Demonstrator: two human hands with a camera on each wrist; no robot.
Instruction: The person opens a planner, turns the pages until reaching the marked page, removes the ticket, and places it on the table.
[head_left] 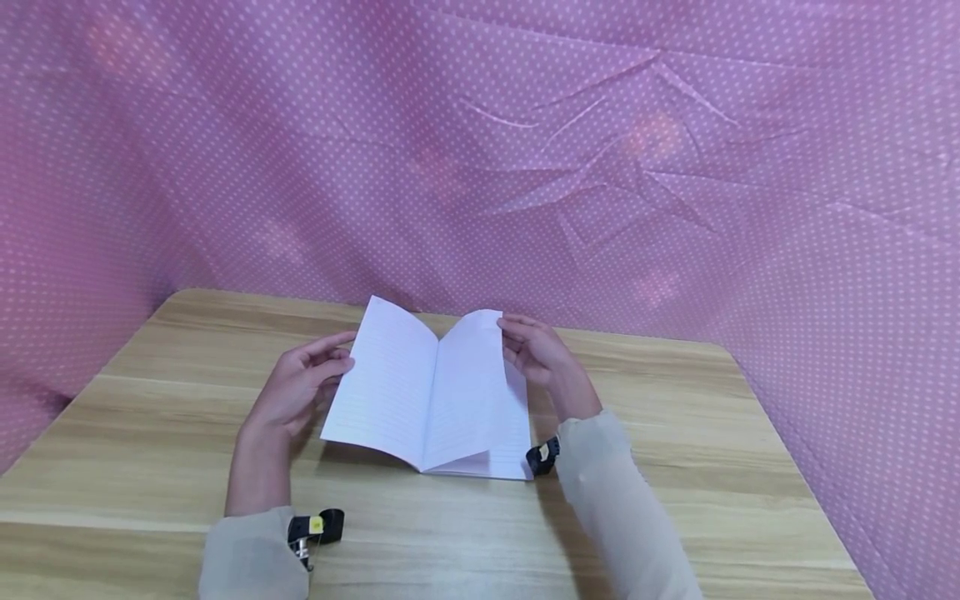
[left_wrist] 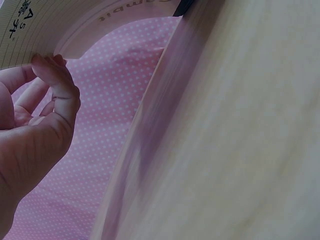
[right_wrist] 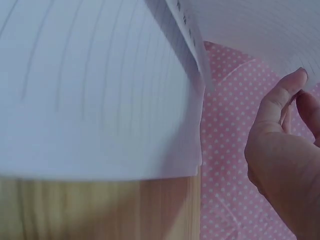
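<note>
A white lined notebook (head_left: 390,383) lies open near the middle of the wooden table, its left side raised off the surface. My left hand (head_left: 292,383) pinches the outer edge of that left side between thumb and fingers. In the left wrist view, printed lettering shows on the underside of the notebook (left_wrist: 105,25), above the left hand (left_wrist: 45,110). On the other side, my right hand (head_left: 536,354) pinches the upper outer edge of a lifted page (head_left: 472,392). Beneath this page, more lined pages (right_wrist: 100,100) lie flat on the table.
The wood-grain table (head_left: 675,467) ends at a far edge just beyond the notebook. Pink polka-dot cloth (head_left: 480,167) hangs behind it and on both sides. Black wrist devices (head_left: 318,527) sit at the cuffs of the light sleeves.
</note>
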